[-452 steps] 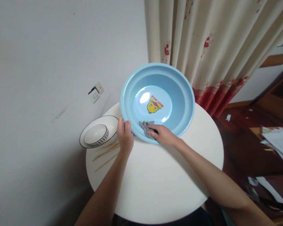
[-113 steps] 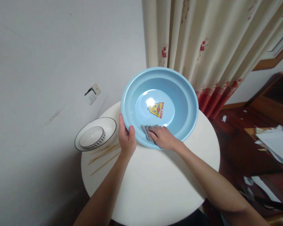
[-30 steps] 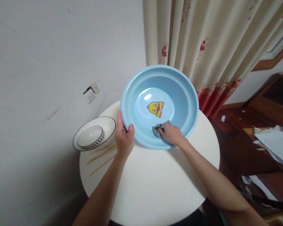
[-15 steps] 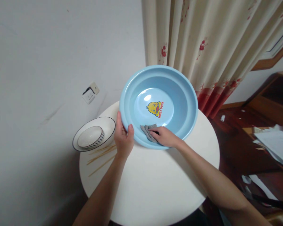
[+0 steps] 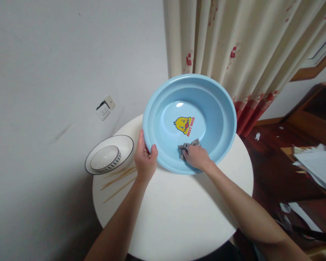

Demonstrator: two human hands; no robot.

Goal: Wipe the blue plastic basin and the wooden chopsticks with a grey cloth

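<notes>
A light blue plastic basin (image 5: 217, 116) with a yellow duck print and red lettering on its bottom is tilted toward me over the round white table (image 5: 176, 214). My left hand (image 5: 146, 156) grips the basin's near left rim, thumb on the inner side and fingers mostly hidden behind it. Bunched in the fingers of my right hand (image 5: 197, 156) is a grey cloth (image 5: 183, 148), pressed against the basin's near inner wall.
Left of my left hand, a small bowl (image 5: 104, 157) sits in a larger white dish (image 5: 127, 145) with a dark rim. Several thin wooden chopsticks (image 5: 119, 179) lie beside them. A wall socket (image 5: 103, 111), a curtain (image 5: 206, 43) and papers (image 5: 315, 163) surround the table.
My right hand and the cloth have moved right along the basin's inner wall. The basin has shifted slightly right, with my left hand still on its rim.
</notes>
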